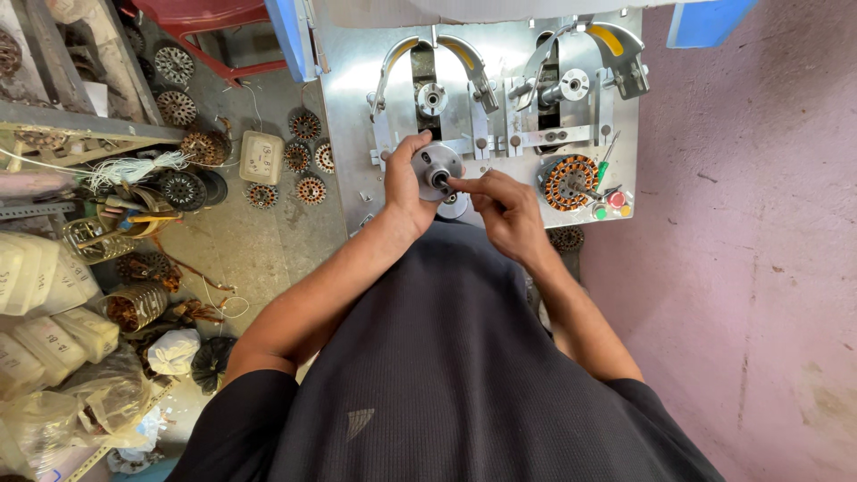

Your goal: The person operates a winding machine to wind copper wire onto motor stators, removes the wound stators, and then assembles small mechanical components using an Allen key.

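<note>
Metal disc (436, 166) in left grip (403, 178)

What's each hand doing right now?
Left hand: closed around the round metal disc, holding it.
Right hand: fingers pinched at the disc's centre shaft.

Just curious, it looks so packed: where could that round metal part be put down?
Bare metal shows on the machine plate left of the yellow-tipped arms. The floor patch below the scattered stators is free. Around the wound stator and buttons it is crowded.
</note>
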